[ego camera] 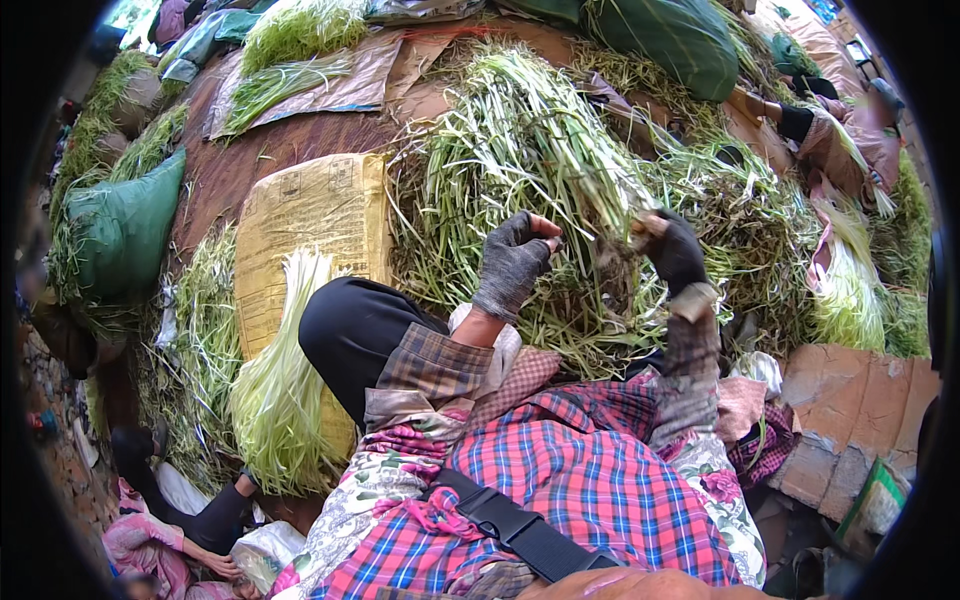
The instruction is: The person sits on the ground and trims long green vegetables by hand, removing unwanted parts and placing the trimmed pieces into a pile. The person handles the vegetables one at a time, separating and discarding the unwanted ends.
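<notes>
My right hand (671,244), in a dark fingerless glove and blurred, grips the root end of some long green-and-white stalks (600,169), which look like garlic chives. To its left is my left hand (517,259), in a grey fingerless glove, with thumb and forefinger drawn together. Nothing clear shows between those fingertips. Both hands are over a large heap of loose stalks (472,165), tangled with brown dry leaves. Beside my bent knee, a sorted bundle of pale yellow-green stalks (281,405) lies across a yellow woven sack (315,202).
A green filled sack (124,229) stands at the left, and another green sack (667,45) lies beyond the heap. Flattened cardboard (847,420) is at the right. One person (851,139) sits at the upper right holding stalks; another (172,540) is at the lower left.
</notes>
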Available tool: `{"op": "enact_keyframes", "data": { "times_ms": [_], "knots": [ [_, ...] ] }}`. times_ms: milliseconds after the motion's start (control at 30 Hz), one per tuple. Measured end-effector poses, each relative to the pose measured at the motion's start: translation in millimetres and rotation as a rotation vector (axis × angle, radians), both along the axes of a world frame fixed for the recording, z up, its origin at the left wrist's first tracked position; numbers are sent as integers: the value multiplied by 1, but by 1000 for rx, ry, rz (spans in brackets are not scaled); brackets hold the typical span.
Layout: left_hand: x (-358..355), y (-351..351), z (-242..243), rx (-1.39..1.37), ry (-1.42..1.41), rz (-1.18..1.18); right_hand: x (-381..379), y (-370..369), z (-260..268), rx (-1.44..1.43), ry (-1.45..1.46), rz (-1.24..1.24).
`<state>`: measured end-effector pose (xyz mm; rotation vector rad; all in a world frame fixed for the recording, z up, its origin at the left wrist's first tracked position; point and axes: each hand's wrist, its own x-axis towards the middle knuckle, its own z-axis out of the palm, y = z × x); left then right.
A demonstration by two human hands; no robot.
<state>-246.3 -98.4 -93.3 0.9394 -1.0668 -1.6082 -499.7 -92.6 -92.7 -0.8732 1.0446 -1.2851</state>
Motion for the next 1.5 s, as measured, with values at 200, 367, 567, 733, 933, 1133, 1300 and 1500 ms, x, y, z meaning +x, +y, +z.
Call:
{"op": "enact_keyframes", "data": {
  "times_ms": [200,367,567,733,933,1133,1300,1500],
  "knots": [
    [-3,0,2,3,-5,-20,18,46,43,-289,103,25],
    [-5,2,-3,33,1,-44,57,43,-17,53,155,-157],
    [-4,1,-17,109,-4,-112,93,48,-17,-19,243,32],
    [-5,2,-19,121,56,-166,108,54,-5,-61,272,4],
    [-12,-2,-24,101,171,24,116,40,-15,-257,358,-151],
    [-16,-19,-53,58,-115,238,119,4,-69,-499,876,-425],
    [-19,-22,-70,91,-133,228,101,14,-79,-410,961,-584],
    [-17,-18,-44,53,22,138,-10,37,-121,-135,895,-624]
  ]
}}
